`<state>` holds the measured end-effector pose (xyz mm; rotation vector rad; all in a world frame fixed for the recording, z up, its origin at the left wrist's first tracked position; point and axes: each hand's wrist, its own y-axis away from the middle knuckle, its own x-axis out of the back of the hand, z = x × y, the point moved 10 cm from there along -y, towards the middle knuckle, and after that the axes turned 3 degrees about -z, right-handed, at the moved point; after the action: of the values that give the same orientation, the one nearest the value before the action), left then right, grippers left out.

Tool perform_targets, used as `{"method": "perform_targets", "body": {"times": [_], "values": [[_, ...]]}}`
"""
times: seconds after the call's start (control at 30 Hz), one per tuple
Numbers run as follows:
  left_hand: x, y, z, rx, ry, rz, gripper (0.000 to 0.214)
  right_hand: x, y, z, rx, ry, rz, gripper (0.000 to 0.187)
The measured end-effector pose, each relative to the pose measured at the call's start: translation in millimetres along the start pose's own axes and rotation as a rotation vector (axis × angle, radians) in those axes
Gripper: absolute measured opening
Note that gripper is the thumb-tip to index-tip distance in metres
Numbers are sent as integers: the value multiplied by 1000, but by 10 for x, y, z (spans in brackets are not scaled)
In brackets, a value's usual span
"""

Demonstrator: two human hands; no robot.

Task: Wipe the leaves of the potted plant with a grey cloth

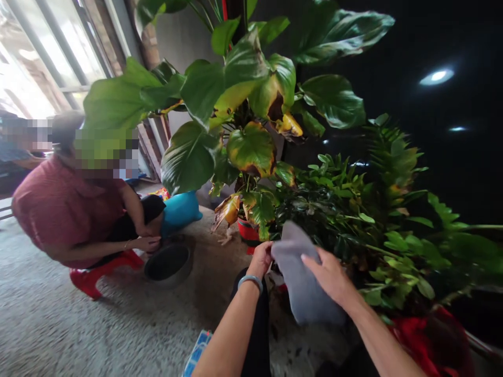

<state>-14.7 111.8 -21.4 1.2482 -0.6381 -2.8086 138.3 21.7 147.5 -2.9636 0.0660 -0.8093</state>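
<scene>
A grey cloth hangs in front of me between both hands. My left hand, with a bangle on the wrist, is closed on the cloth's left edge. My right hand lies on the cloth's right side with fingers pressed to it. Just behind the cloth stands a low dark-green leafy plant. A tall plant with large green and yellowing leaves rises from a red pot beyond my left hand.
Another person in a red shirt crouches on a red stool at the left, hands near a dark round bowl on the speckled floor. A blue object lies behind the bowl. Red material sits at lower right.
</scene>
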Motion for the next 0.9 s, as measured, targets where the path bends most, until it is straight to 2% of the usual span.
{"method": "perform_targets", "body": {"times": [0.07, 0.13, 0.2, 0.27, 0.37, 0.43, 0.5, 0.53, 0.63, 0.7, 0.73, 0.8, 0.9], "values": [[-43, 10, -26, 12, -3, -10, 10, 322, -137, -245, 50, 11, 186, 41], [-79, 28, -72, 37, -19, -14, 9, 438, -301, -379, 37, 65, 284, 43], [-88, 42, -107, 56, -42, -6, 9, 306, -417, -333, -22, 110, 254, 39], [-64, 47, -112, 59, -60, 13, 9, 53, -389, -143, -80, 129, 172, 32], [1, 44, -55, 33, -67, 47, 12, -269, -103, 194, -120, 129, 40, 20], [30, 43, -6, 13, -64, 57, 15, -326, 101, 309, -115, 111, -44, 18], [27, 52, 25, 5, -68, 53, 18, -237, 185, 261, -78, 37, -100, 24], [13, 62, 30, 6, -72, 47, 18, -129, 162, 180, -49, -9, -86, 29], [-45, 109, 26, 5, -84, 38, 15, 294, -75, -110, 46, -64, 113, 41], [-76, 144, 14, 1, -84, 42, 13, 404, -241, -173, 49, -6, 226, 42], [-92, 157, 13, -7, -91, 38, 13, 360, -297, -138, 29, 23, 234, 39], [-118, 170, 28, -33, -117, 19, 14, 144, -302, 48, -39, 64, 181, 30], [-106, 161, 82, -74, -148, 4, 19, -207, -34, 392, -125, 97, 52, 13]]}}
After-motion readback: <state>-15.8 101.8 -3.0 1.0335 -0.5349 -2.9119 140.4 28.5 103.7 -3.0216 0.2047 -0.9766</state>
